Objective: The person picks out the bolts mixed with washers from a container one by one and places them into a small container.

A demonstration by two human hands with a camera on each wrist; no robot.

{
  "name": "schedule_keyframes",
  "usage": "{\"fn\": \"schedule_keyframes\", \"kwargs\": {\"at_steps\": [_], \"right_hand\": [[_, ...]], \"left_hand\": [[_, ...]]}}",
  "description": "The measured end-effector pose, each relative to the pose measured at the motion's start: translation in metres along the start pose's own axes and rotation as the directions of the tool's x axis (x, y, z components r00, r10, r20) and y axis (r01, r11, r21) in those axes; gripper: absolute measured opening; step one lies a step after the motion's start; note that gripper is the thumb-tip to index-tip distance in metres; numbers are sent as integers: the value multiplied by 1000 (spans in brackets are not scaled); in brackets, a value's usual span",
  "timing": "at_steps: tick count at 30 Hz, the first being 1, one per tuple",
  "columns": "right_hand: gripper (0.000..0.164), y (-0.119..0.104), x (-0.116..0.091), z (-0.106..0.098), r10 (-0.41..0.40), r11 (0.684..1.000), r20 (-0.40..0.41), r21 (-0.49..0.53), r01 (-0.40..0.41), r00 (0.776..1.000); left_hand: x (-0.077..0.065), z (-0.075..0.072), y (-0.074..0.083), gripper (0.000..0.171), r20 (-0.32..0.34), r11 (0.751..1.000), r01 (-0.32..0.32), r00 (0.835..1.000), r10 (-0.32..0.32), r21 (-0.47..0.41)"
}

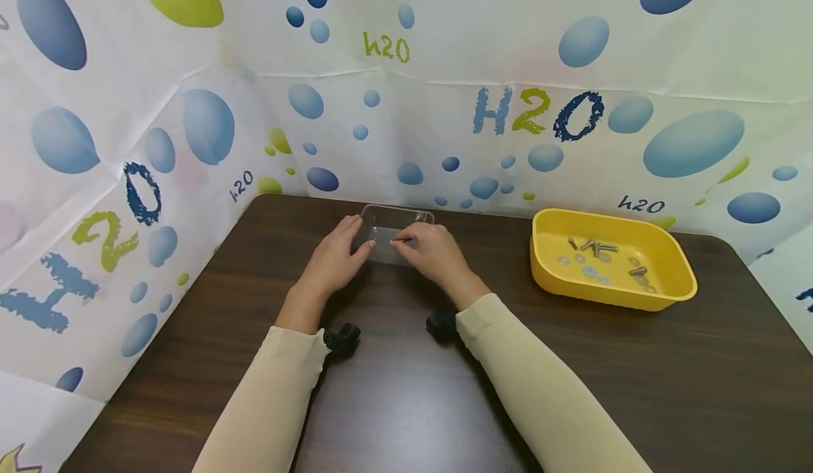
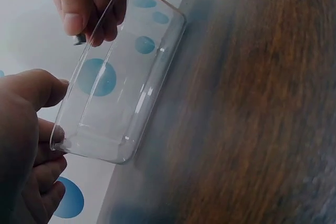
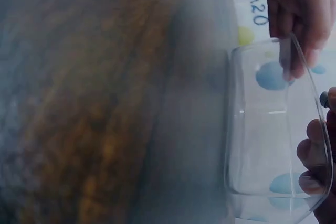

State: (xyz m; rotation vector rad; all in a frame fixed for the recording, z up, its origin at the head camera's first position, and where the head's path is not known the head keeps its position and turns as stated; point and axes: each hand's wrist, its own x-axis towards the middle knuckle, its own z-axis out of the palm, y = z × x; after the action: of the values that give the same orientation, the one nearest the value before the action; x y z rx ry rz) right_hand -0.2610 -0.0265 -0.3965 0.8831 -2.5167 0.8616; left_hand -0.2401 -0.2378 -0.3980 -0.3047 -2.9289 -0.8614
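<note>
A clear plastic container [image 1: 390, 253] stands near the table's back edge, between both hands. My left hand [image 1: 333, 258] holds its left end, with the thumb at the near rim and the fingers along the side. Over the near rim, my right hand [image 1: 437, 253] pinches a small dark metal piece [image 2: 79, 39] between thumb and fingertips. It looks like a bolt or screw, but most of it is hidden by the fingers. In the right wrist view, the end of this piece shows beside the rim.
To the right stands a yellow tray [image 1: 543, 275] with several screws [image 1: 603, 247] and washers [image 1: 591, 272] in it. The dark wooden table [image 1: 394, 402] ends at a patterned sheet [image 1: 438, 127] behind and on the left. Each wrist carries a black camera.
</note>
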Motion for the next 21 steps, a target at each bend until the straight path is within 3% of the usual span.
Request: {"fn": "schedule_keyframes", "kwargs": {"at_steps": [8,21], "right_hand": [[17,-6,2,-1,15,996,69,-92,-9,998],[21,-7,5,-4,71,990,202,-136,-44,977]], "left_hand": [[0,-1,-3,67,-3,1000,15,1000,-15,-16],[1,2,-8,68,-20,999,1,1000,-2,-51]]}}
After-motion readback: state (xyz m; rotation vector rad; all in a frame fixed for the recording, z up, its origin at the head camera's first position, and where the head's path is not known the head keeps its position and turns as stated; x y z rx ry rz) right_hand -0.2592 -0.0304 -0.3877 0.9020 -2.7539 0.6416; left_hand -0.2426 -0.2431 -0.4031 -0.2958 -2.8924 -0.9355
